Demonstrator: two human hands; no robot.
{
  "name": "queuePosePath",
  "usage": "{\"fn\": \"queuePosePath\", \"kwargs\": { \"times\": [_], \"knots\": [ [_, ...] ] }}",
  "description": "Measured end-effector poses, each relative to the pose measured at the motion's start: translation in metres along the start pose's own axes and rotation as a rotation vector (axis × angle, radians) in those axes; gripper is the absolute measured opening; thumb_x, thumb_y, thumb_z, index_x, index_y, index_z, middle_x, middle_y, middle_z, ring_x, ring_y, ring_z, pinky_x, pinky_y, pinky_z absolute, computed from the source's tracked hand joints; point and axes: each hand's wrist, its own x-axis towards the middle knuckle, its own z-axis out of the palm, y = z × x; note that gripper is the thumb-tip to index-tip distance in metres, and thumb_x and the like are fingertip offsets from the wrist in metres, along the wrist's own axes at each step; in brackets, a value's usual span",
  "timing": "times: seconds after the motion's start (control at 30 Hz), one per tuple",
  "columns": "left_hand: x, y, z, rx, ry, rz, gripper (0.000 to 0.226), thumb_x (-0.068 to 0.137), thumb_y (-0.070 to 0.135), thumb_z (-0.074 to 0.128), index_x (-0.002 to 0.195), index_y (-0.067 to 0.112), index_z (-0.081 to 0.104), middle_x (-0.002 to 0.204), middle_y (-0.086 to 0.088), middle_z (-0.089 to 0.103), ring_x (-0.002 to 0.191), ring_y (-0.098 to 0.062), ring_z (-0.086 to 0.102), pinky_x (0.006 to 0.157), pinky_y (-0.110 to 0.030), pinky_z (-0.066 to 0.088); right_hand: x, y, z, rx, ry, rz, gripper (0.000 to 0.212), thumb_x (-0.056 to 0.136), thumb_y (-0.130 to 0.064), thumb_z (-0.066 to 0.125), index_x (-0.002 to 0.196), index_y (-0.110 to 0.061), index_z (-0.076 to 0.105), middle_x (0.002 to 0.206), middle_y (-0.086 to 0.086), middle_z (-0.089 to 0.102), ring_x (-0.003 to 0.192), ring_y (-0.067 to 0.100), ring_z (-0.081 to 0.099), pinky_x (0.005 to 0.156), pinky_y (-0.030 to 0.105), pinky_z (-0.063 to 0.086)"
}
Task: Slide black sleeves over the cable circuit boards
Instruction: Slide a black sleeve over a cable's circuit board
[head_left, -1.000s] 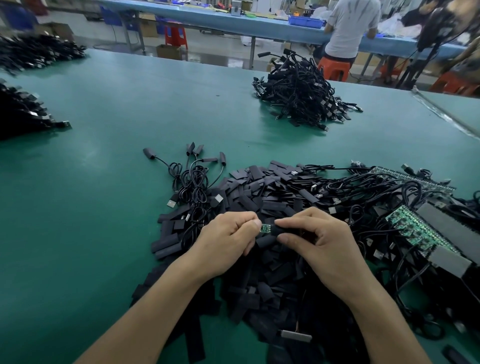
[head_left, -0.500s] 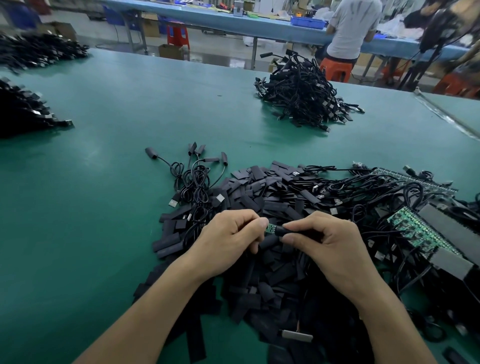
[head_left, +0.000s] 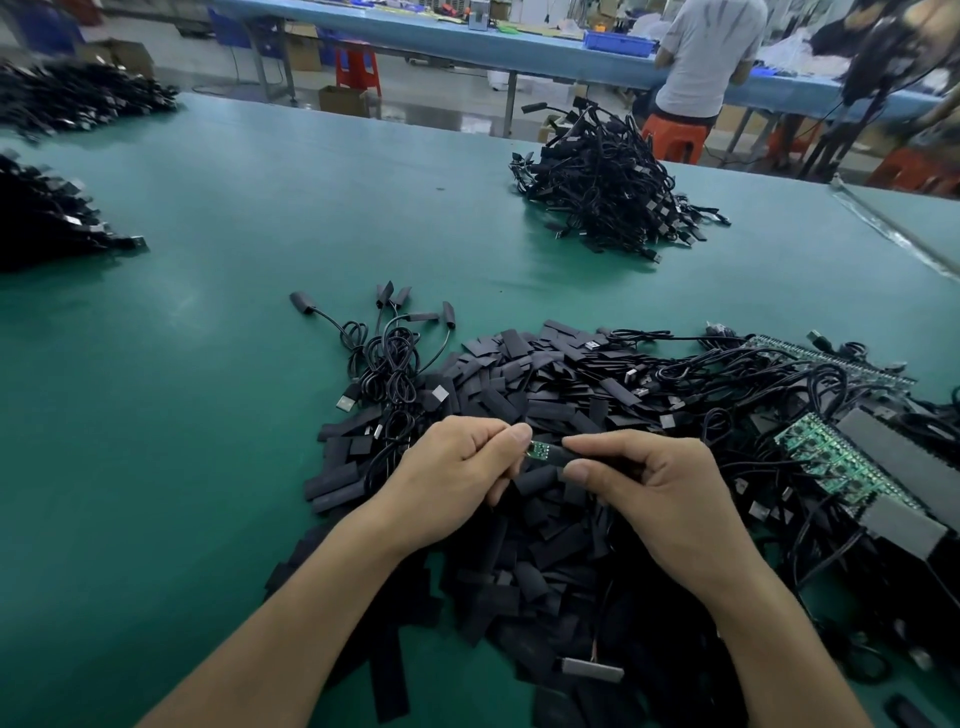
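The black sleeve (head_left: 567, 457) hides part of the circuit board (head_left: 540, 450).

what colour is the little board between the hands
Green circuit board, clearest in the head view.

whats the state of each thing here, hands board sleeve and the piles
left hand, pinches the circuit board's end
right hand, grips the black sleeve
circuit board, green part bare between the hands
black sleeve, partway over the board
loose sleeves, heaped flat on the table
sleeved cables, lying beside the heap
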Motion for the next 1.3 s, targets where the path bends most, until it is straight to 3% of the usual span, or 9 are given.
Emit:
{"fn": "queuePosePath", "kwargs": {
  "times": [0.17,0.27,0.33,0.47,0.53,0.67,0.83,0.97,1.3],
  "knots": [
    [-0.0011,0.0001,0.0001,0.038,-0.055,-0.034,0.045,0.094,0.058,0.04,0.065,0.027,0.057,0.05,0.011,0.053,0.046,-0.004,0.042,0.056,-0.025,0.035,-0.0003,0.0011,0.0081,-0.066,0.062,-0.038,0.028,0.072,-0.044,0.074,0.1,-0.04,0.073,0.087,-0.022,0.072,0.081,0.002,0.069,0.073,0.014,0.052],
    [-0.0013,-0.0008,0.0004,0.044,-0.061,-0.049,0.042,0.091,0.061,0.041,0.069,0.031,0.062,0.052,0.012,0.054,0.048,-0.003,0.044,0.058,-0.026,0.035,-0.0014,0.0007,0.0093,-0.074,0.025,-0.052,0.029,0.071,-0.046,0.075,0.098,-0.036,0.074,0.089,-0.017,0.073,0.085,0.008,0.071,0.076,0.027,0.056],
    [-0.0013,-0.002,0.0014,0.05,-0.047,-0.04,0.035,0.094,0.056,0.046,0.074,0.035,0.065,0.054,0.013,0.057,0.048,-0.001,0.046,0.057,-0.024,0.036,-0.0017,0.0008,0.0096,-0.096,0.028,-0.071,0.029,0.072,-0.044,0.075,0.098,-0.031,0.076,0.089,-0.016,0.074,0.086,0.008,0.071,0.076,0.029,0.057],
    [-0.0027,-0.0012,0.0003,-0.095,0.061,0.011,0.004,0.093,0.034,0.068,0.092,0.031,0.069,0.069,0.005,0.067,0.056,-0.008,0.062,0.057,-0.02,0.049,-0.0022,-0.0002,0.0103,-0.121,0.097,-0.12,0.024,0.072,-0.039,0.075,0.095,-0.032,0.076,0.084,-0.021,0.072,0.075,0.002,0.07,0.068,0.016,0.053],
    [-0.0042,-0.0009,-0.0013,-0.145,0.138,0.036,0.01,0.085,0.026,0.075,0.093,0.026,0.069,0.077,0.002,0.07,0.062,-0.014,0.066,0.061,-0.025,0.054,-0.0021,-0.0009,0.0107,-0.114,0.128,-0.135,0.021,0.072,-0.038,0.075,0.092,-0.033,0.075,0.08,-0.021,0.072,0.067,0.002,0.069,0.063,0.011,0.05],
    [-0.0051,0.0014,-0.0001,-0.116,0.226,0.099,0.012,0.084,0.013,0.08,0.089,0.023,0.075,0.076,0.005,0.074,0.065,-0.01,0.067,0.059,-0.015,0.049,-0.0013,-0.0009,0.0096,-0.113,0.165,-0.17,0.016,0.073,-0.035,0.076,0.088,-0.037,0.074,0.077,-0.021,0.072,0.062,0.003,0.068,0.06,0.009,0.047],
    [-0.0037,0.0006,0.0006,-0.145,0.24,0.093,0.016,0.082,0.009,0.081,0.092,0.021,0.079,0.082,0.005,0.077,0.075,-0.014,0.073,0.072,-0.026,0.059,-0.0014,-0.0004,0.0084,-0.136,0.165,-0.199,0.022,0.073,-0.036,0.076,0.094,-0.04,0.071,0.085,-0.023,0.072,0.078,-0.002,0.069,0.069,0.009,0.049],
    [-0.0021,-0.0017,0.0003,-0.148,0.22,0.087,0.018,0.082,0.008,0.081,0.091,0.023,0.079,0.082,0.007,0.078,0.076,-0.013,0.074,0.074,-0.025,0.059,-0.0015,-0.0022,0.0092,-0.217,0.149,-0.243,0.028,0.075,-0.036,0.074,0.103,-0.032,0.07,0.09,-0.026,0.067,0.087,-0.005,0.066,0.077,0.009,0.049],
    [-0.0005,-0.004,-0.0021,-0.181,0.174,0.059,0.018,0.082,0.009,0.08,0.09,0.025,0.08,0.082,0.006,0.078,0.077,-0.014,0.074,0.074,-0.026,0.059,-0.0017,-0.0049,0.0082,-0.311,0.14,-0.273,0.027,0.076,-0.034,0.073,0.096,-0.016,0.078,0.084,-0.023,0.067,0.083,-0.003,0.066,0.072,0.011,0.05]
  ]
}}
